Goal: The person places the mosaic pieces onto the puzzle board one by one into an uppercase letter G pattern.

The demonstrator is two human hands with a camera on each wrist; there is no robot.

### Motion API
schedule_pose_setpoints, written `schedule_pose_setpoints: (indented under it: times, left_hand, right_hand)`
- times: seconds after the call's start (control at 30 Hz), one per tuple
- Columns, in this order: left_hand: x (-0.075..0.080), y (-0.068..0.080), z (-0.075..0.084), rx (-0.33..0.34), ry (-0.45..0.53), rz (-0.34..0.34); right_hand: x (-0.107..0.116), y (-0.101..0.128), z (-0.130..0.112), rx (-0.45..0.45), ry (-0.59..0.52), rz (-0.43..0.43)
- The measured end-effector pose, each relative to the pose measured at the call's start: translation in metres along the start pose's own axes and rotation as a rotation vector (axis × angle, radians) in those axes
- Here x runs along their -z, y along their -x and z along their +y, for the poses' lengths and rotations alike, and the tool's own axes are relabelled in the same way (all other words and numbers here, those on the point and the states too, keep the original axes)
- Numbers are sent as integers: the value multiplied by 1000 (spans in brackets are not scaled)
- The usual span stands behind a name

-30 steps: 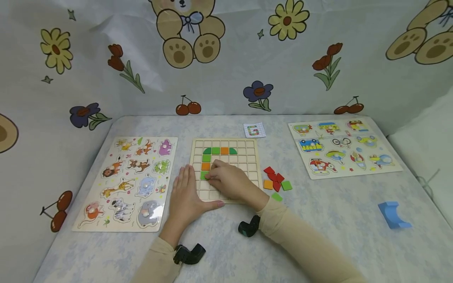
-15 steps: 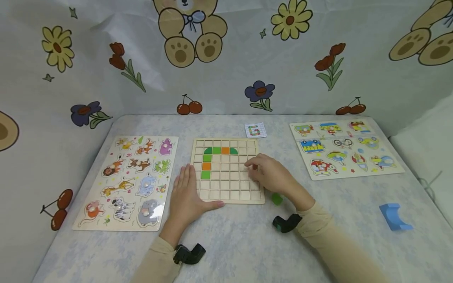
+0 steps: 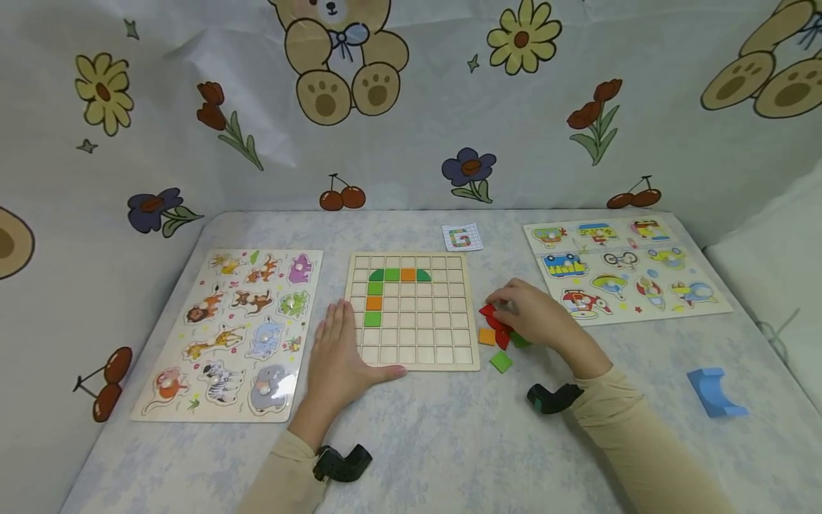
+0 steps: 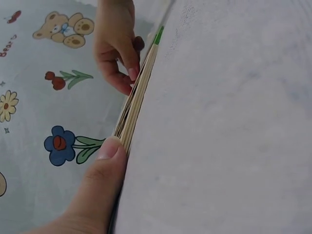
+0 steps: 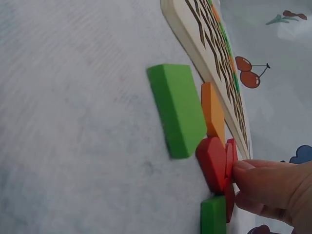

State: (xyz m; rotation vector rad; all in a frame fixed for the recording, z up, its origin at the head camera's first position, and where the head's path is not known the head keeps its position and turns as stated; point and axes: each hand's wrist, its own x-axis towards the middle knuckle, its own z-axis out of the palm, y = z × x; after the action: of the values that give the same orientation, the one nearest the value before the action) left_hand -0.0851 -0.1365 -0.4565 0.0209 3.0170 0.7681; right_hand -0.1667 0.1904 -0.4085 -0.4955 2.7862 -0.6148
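Note:
A wooden grid board (image 3: 417,335) lies in the middle of the table, with green and orange tiles (image 3: 392,274) set along its top row and down its left column. My left hand (image 3: 337,335) lies flat at the board's lower left corner, and its thumb (image 4: 105,165) presses the board's edge (image 4: 139,92). To the right of the board my right hand (image 3: 507,307) is over a small pile of loose tiles. Its fingertips (image 5: 243,175) pinch a red tile (image 5: 213,161). A green tile (image 5: 178,109) and an orange tile (image 5: 213,113) lie beside it.
An animal peg puzzle (image 3: 237,328) lies left of the board and a vehicle peg puzzle (image 3: 623,268) to the far right. A small card with a G pattern (image 3: 462,237) sits behind the board. A blue curved block (image 3: 714,390) lies near the right front. Printed cloth hangs behind.
My right hand left the board's left column, where a green tile now sits, and crossed to the loose tiles on the right. My left hand has stayed put.

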Motion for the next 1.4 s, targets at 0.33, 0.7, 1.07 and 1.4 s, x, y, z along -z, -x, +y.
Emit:
schedule_pose_setpoints:
  times: [0.33,0.7,1.07,1.4]
  left_hand:
    - [-1,-3,0,-7,19,-8]
    - [-2,-4,0,-4,-7,-10]
    - [-4,-3,-3,-16,-32,-20]
    - [-3,-3,-3,-43,-33,-9]
  right_hand:
    - [2,-2,8,-104,-185,-2]
    - [-19,-16,-48,28,-426,58]
    - [-62,-38,-114,129,-498,-46]
    - [-74,-45,-137,177,-364,-47]
